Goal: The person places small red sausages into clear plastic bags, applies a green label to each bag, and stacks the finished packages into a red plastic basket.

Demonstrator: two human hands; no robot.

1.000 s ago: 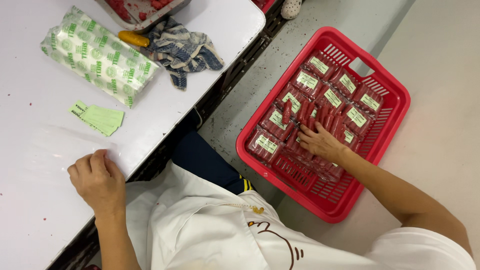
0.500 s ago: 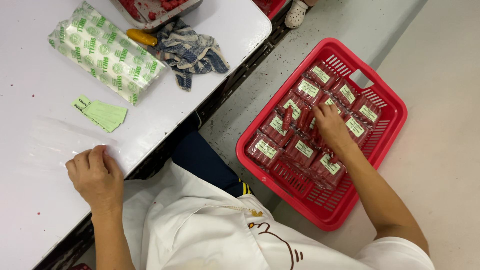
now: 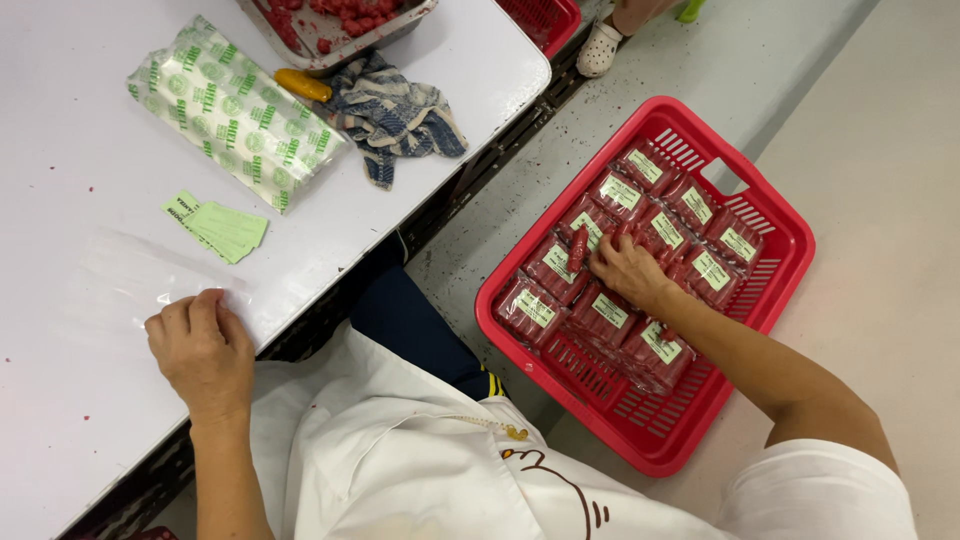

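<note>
My right hand (image 3: 624, 270) reaches down into a red plastic basket (image 3: 760, 330) on the floor, resting on clear packs of red sausages with pale green labels (image 3: 620, 192). A loose red sausage (image 3: 578, 248) sticks up at its fingertips, apparently pinched between them. My left hand (image 3: 200, 350) lies on the white table (image 3: 80, 140), fingers curled on the edge of a clear plastic bag (image 3: 130, 280).
On the table lie green paper labels (image 3: 218, 228), a wrapped green-printed bundle (image 3: 235, 115), a blue checked cloth (image 3: 395, 115), a yellow object (image 3: 302, 86) and a metal tray of red sausages (image 3: 340, 22). Another person's white shoe (image 3: 603, 48) stands at the top.
My right hand has moved across the packs in the basket and now has a loose sausage at its fingertips. My left hand has stayed on the plastic bag.
</note>
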